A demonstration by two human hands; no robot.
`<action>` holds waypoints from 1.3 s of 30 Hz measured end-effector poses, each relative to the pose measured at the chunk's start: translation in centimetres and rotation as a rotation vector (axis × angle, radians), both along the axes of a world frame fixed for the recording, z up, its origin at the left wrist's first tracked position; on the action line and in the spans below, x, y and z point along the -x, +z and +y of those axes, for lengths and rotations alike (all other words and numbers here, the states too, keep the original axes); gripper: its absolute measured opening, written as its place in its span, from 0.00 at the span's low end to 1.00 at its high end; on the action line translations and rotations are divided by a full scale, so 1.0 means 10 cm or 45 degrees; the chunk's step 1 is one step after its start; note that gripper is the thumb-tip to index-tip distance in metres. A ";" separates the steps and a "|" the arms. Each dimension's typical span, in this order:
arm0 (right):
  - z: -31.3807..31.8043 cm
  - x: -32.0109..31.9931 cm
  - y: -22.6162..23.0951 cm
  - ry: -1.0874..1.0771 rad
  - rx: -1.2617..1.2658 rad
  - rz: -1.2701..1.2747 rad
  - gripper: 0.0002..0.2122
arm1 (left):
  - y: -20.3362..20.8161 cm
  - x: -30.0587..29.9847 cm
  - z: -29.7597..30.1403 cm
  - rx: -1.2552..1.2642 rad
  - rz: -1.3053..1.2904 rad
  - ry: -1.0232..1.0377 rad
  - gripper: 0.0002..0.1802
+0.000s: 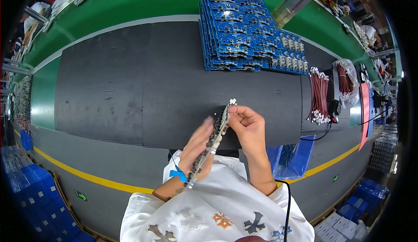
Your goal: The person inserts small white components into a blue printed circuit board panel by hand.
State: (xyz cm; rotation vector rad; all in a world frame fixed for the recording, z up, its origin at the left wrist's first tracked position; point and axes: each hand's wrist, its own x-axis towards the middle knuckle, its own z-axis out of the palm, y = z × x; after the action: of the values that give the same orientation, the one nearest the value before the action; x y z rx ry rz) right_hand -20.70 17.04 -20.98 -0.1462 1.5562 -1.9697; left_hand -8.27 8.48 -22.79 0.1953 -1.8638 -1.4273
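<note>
A long circuit board, seen almost edge-on and tilted, is held over the near edge of the dark mat. Its edge carries many small components. My right hand pinches the board's upper end between thumb and fingers. My left hand lies along the board's left side, its fingers stretched out and blurred by motion; whether it presses on the board is hidden. A blue wrist strap is on my left wrist. Small white pieces show just beyond the board's upper end; I cannot tell if they are attached.
Stacked blue circuit-board panels stand at the back of the black mat. To the right lie red-brown wires with white connectors and a plastic bag of wires. A metal post rises behind. Blue boxes stand at lower left.
</note>
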 end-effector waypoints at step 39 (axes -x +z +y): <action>-0.05 -0.04 -0.04 -0.055 0.043 0.210 0.11 | -0.11 -0.07 0.02 -0.180 -0.192 0.131 0.13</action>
State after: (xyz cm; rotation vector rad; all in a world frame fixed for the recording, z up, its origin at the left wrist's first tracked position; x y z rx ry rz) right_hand -20.33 16.53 -21.42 -0.2985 1.6421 -2.0629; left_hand -7.57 8.67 -23.94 0.4735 -1.8438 -1.5085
